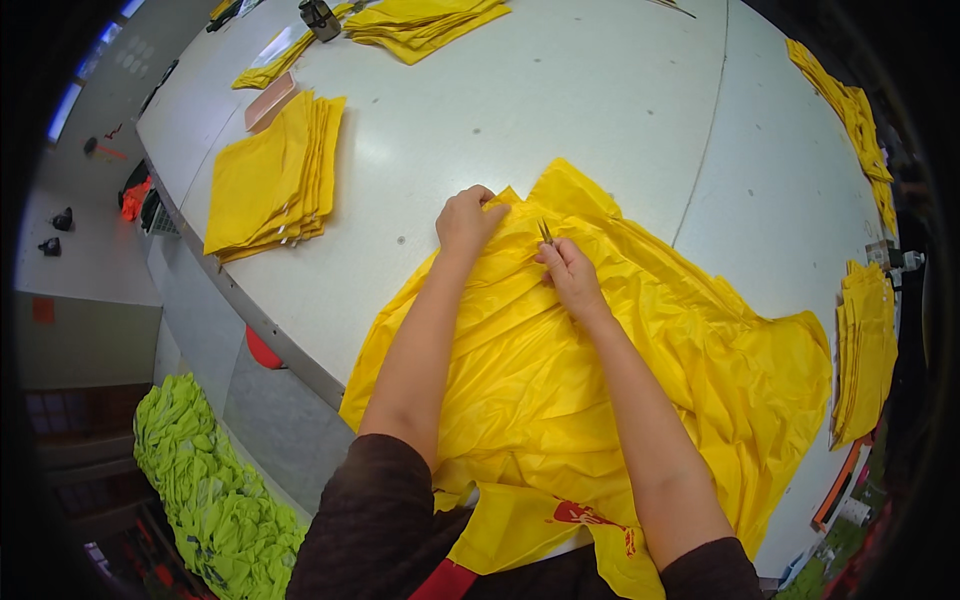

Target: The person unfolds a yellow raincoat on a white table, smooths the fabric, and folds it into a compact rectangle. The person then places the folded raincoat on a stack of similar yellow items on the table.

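A thin, shiny yellow garment [520,370] lies spread and wrinkled over the table, its near end hanging toward me with a red print on it. My left hand [467,222] is closed on the garment's far left edge, its fingertips pinching the fabric near a corner. Just right of it, my right hand [572,278] holds a small pair of thread snips [545,232]. The snips' pointed tips face away from me, over the yellow fabric and a short way from my left fingers. Part of the snips is hidden inside my right hand.
The pale table [470,110] has a dark edge at left. A folded yellow stack [270,180] and a pink tray [271,101] sit left, more yellow stacks [425,25] at the back, another [862,350] at right. A lime-green fabric heap [205,480] lies below, left.
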{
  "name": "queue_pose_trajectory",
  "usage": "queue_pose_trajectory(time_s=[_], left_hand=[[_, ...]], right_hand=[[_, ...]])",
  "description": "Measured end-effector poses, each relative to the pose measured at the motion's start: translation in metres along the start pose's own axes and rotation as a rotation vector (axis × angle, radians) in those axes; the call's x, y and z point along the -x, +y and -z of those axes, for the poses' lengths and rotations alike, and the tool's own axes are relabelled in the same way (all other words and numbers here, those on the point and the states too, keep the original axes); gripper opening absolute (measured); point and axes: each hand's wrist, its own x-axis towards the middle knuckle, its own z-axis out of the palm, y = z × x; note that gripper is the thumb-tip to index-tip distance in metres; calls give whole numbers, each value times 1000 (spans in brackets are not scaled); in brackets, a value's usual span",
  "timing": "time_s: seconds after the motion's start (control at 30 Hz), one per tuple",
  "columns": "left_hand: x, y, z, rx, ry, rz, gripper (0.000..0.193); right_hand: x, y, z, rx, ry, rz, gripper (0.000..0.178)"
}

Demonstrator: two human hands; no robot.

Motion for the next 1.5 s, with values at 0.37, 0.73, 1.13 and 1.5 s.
queue_pose_trajectory(time_s=[0.37,0.73,1.13,1.5], left_hand=[[-17,-18,7,395,-32,-4,24],[23,1,-10,938,131,150,20],[56,15,-14,974,95,143,16],[60,15,-14,1021,82,113,18]], right_hand=[[0,0,0,10,21,43,28],[-3,-47,1,-143,-140,-232,36],[10,-60,-17,-331,-193,-559,40],[22,-53,-32,-315,-98,-518,38]])
